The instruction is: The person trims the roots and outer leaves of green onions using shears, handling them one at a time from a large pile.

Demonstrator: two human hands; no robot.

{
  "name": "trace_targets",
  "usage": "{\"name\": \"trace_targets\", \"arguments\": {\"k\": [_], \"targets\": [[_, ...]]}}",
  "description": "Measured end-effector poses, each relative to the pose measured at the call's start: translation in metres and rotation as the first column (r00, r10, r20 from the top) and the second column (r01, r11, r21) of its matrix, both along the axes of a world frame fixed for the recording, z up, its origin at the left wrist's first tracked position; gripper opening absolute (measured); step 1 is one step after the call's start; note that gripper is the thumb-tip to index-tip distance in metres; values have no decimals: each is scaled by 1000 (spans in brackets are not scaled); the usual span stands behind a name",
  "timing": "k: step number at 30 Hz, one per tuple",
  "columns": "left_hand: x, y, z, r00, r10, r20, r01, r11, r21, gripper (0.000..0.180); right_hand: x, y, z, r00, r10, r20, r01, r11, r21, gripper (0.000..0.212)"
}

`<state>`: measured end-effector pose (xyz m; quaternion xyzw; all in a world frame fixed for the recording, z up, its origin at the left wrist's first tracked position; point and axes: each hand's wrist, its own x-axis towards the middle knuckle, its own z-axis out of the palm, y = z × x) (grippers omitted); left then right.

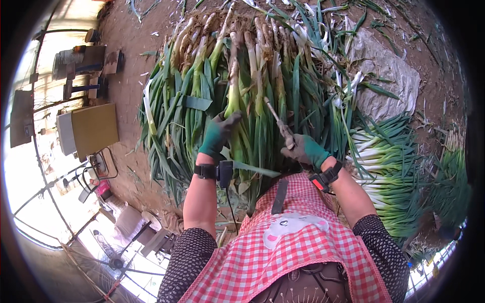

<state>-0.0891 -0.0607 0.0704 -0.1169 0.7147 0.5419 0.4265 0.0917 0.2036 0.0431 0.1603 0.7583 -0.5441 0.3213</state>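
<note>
My left hand [221,132], in a green and grey glove, is closed round the green part of a leek [233,83]. The leek's pale, soil-stained root end points away from me. In my right hand [307,150], gloved the same way, is a slim knife-like tool [277,119]; its thin end points up and left toward the leeks, and I cannot make out its edge. Under both hands spreads a big heap of untrimmed leeks [169,116], brown roots at the far side and green leaves toward me. The tool and the held leek are apart.
Cleaned leeks [381,174] with white stems lie in a row at the right, with another green bunch [452,166] farther right. A crumpled pale sheet [386,70] lies on the soil floor. Boxes [95,129] and a metal-framed wall stand at the left.
</note>
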Motion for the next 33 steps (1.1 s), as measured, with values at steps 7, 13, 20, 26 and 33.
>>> {"name": "trace_targets", "arguments": {"k": [7, 13, 20, 26, 33], "targets": [[55, 4, -43, 946, 321, 49, -324, 940, 107, 31, 5, -55, 55, 999, 39, -27, -39, 999, -14, 37], [67, 19, -62, 930, 307, -202, -315, 949, -10, 25, -14, -65, 28, 998, 38, 46, -42, 994, 102, 38], [63, 20, -63, 943, 175, -283, -231, 957, -176, 33, -4, -66, 36, 998, -4, 64, -3, 994, 106, 40], [65, 22, -56, 919, 252, -304, -288, 954, -80, 44, 21, -63, 41, 995, 40, -91, -27, 989, 143, 42], [68, 19, -70, 926, 231, -298, -278, 952, -125, 45, -10, -56, 53, 948, 25, 318, 20, 990, -137, 30]]}}
